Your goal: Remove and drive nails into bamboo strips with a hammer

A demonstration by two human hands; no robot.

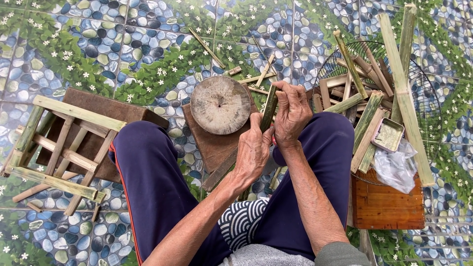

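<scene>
Both hands, left hand (253, 148), right hand (291, 113), gripping bamboo strip (269, 107), lower end hidden

Both hands, left hand (253, 148) and right hand (291, 114), around a green bamboo strip (269, 108) beside a round wooden block (220, 105).

We see bare forearms and wrinkled, veined hands, the left hand (253, 150) and the right hand (291, 114). Our trousers (157, 192) are dark navy with a thin red side stripe. A grey shirt hem (266, 256) shows at the bottom.
</scene>
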